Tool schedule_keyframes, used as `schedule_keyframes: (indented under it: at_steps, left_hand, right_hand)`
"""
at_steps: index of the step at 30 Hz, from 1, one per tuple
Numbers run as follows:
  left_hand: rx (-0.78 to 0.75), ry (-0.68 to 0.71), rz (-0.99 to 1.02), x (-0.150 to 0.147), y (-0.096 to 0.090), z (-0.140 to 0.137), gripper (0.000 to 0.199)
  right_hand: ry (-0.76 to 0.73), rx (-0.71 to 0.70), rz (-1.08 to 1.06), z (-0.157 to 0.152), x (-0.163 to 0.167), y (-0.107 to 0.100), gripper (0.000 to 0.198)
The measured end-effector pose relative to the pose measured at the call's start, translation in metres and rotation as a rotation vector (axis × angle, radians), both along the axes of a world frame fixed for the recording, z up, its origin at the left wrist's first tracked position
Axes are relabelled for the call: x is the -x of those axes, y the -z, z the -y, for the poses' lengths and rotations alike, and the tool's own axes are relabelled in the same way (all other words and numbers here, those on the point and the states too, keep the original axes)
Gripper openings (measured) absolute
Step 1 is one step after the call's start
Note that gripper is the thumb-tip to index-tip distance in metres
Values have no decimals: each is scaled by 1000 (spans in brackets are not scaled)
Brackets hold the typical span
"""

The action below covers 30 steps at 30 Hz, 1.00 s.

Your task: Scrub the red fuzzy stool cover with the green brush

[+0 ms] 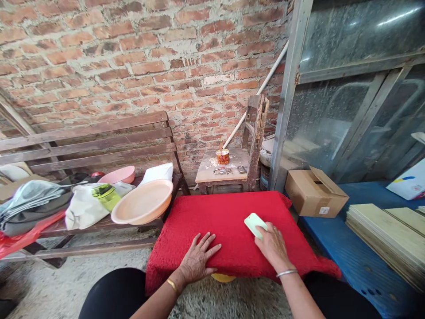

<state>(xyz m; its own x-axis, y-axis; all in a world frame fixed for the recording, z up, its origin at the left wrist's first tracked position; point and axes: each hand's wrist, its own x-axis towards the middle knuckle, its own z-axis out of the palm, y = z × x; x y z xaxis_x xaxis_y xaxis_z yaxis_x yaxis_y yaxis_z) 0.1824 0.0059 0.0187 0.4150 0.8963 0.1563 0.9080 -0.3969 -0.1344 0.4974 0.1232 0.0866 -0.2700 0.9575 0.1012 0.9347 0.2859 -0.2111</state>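
A red cloth (212, 212) covers a low table in front of my knees. My left hand (197, 259) lies flat on the cloth near its front edge, fingers spread, holding nothing. On the right half of the cloth, my right hand (274, 246) grips the near end of a pale green phone (255, 223). The phone lies at a slant on or just above the cloth; I cannot tell which. My fingers hide its near end.
A wooden bench (109, 155) on the left bears a peach basin (146, 201), a pink basin (119, 175) and bags. Behind stands a chair (212, 173) with an incense pot (222, 156). Right, a cardboard box (314, 192) and stacked boards (388, 235) rest on a blue surface (345, 248).
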Motion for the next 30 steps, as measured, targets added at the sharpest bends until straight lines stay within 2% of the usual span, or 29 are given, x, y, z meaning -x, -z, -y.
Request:
schedule_keyframes:
  at_steps: [2,5,7,8,10,14,17,19,21,24,26,28,30]
  left_hand:
    - [-25,7,2,0,1,0,90]
    - [-43,19,-2,-1,2,1,90]
    - [-49,23,-1,-1,3,1,89]
    - [-52,22,0,-1,3,1,88]
    - [-56,20,-1,-1,3,1,88]
    - [-44,7,-23,-1,2,1,92]
    - [-30,1,-42,-1,2,1,94]
    - [-25,1,-47,-1,2,1,94]
    - [-25,2,-46,-1,2,1,94]
    - [-26,4,-33,-2,2,1,92]
    - [-22,11,-18,-2,0,1,89]
    - [-15,18,-6,-3,-2,1,86]
    - [-10,14,2,-3,-3,1,85]
  right_hand:
    - [100,27,37,-6,-34,-3,33]
    - [364,18,99,-11,-95,-6,40]
    - [507,-20,92,-12,-118,-6,44]
    - [517,-49,64,-12,-119,-4,45]
    - [394,-99,-16,-11,-100,2,44]
    - [62,-122,-110,-9,-18,17,34]
    - [-36,-97,-122,-10,19,21,29]
    - [-12,-80,-109,-14,11,19,27]
    - [88,-66,-79,-18,-21,16,29]
    - [328,-56,-23,-21,-82,10,41]
    - [496,-76,10,-20,-107,9,49]
    - [542,-126,22,-16,-108,10,50]
    - [390,-170,-8,-7,-83,11,46]
